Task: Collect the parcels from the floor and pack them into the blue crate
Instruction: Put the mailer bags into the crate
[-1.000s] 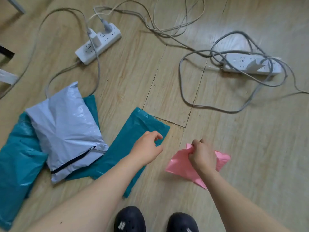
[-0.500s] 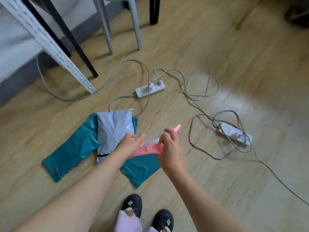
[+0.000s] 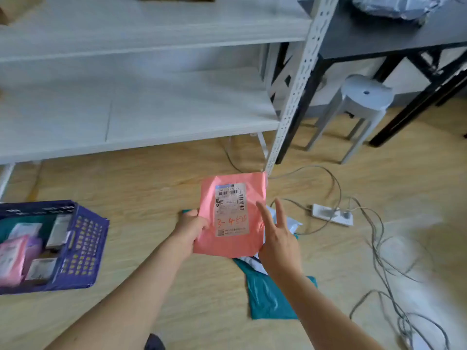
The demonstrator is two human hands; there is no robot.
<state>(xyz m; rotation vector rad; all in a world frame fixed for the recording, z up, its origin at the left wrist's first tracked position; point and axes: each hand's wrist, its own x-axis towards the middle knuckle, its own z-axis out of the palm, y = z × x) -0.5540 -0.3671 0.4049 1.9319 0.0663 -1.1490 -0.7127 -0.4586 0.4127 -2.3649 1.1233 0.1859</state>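
Note:
A flat pink parcel [image 3: 231, 238] with a white shipping label faces me, held up above the floor. My left hand [image 3: 190, 227] grips its left edge with the thumb on the front. My right hand [image 3: 276, 238] touches its right edge with two fingers straight and spread. Beneath them a teal parcel [image 3: 267, 296] and a partly hidden white parcel [image 3: 288, 224] lie on the floor. The blue crate [image 3: 84, 245] stands at the left on the floor and holds several parcels, pink and white ones among them.
A white metal shelf unit [image 3: 151, 114] fills the upper left, its post [image 3: 290, 104] just behind the parcel. A grey stool [image 3: 361, 99] and a dark table [image 3: 394, 39] stand at the right. A power strip [image 3: 332, 214] and loose cables [image 3: 386, 251] trail across the right floor.
The pink parcel was picked up from the floor and turned label side toward me. My view swung up and left, bringing the shelf and the blue crate into sight. My left hand now grips the parcel.

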